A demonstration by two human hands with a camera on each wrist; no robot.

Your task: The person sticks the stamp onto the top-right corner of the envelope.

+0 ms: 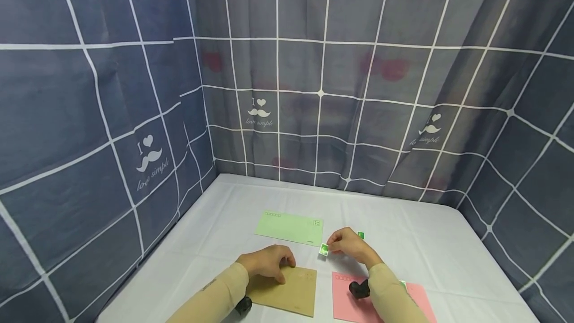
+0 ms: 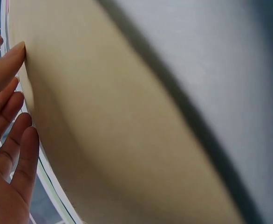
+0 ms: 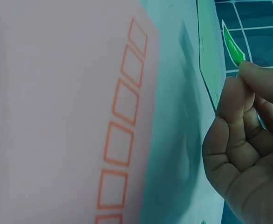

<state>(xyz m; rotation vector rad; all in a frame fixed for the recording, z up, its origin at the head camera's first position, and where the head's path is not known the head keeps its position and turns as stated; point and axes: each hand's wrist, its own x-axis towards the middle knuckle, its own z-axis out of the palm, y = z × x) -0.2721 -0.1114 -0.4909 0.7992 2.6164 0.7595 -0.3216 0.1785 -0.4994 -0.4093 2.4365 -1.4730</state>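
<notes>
Near the middle of the table, my right hand [image 1: 352, 244] pinches a small white-edged green stamp [image 1: 324, 249] between thumb and forefinger. The stamp [image 3: 233, 44] stands out past the fingertips in the right wrist view. It is just off the near right corner of a light green envelope [image 1: 289, 227], which lies flat. My left hand [image 1: 268, 262] rests at the far left part of a brown envelope [image 1: 287, 293]. Its thumb lies on the paper, and the other fingers, loosely straight, are at the envelope's edge in the left wrist view [image 2: 10, 140].
A pink envelope [image 1: 345, 303] lies under my right forearm, partly hidden. One more small green stamp [image 1: 360, 235] is behind the right hand, and part of another [image 1: 403, 284] shows beside the sleeve. White cloth covers the table [image 1: 448, 253]; dark checked curtains [image 1: 296, 64] surround it.
</notes>
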